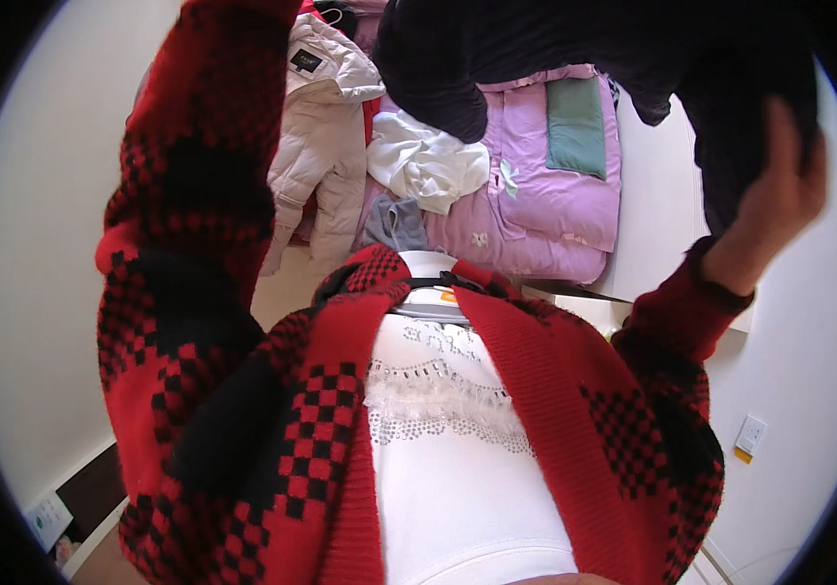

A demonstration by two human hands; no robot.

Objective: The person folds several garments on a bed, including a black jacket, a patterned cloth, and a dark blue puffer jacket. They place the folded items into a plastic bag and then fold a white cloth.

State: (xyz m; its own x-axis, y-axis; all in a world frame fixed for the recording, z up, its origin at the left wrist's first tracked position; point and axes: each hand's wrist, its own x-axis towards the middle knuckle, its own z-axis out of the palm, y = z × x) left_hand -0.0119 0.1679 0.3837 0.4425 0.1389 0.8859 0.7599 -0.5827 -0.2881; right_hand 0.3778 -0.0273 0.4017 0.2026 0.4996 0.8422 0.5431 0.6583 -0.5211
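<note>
A large black garment [572, 51] spreads across the top and upper right, raised above the bed. My right hand [781, 194] is blurred against its right-hand part; two fingers show apart, and whether they grip the cloth cannot be told. My left arm, in a red and black checked knit sleeve, reaches up the left side, and its hand is out of view past the top edge. Below the black garment lie a crumpled white cloth [426, 161], a grey cloth piece [395, 221] and a beige hooded padded jacket [327, 139].
Pink-purple bedding [557, 212] lies under the clothes, with a folded green cloth [576, 128] on it. Part of a clothes hanger [331, 14] shows at the jacket's hood. A pale wall with a socket [751, 433] stands at the right, another wall at the left.
</note>
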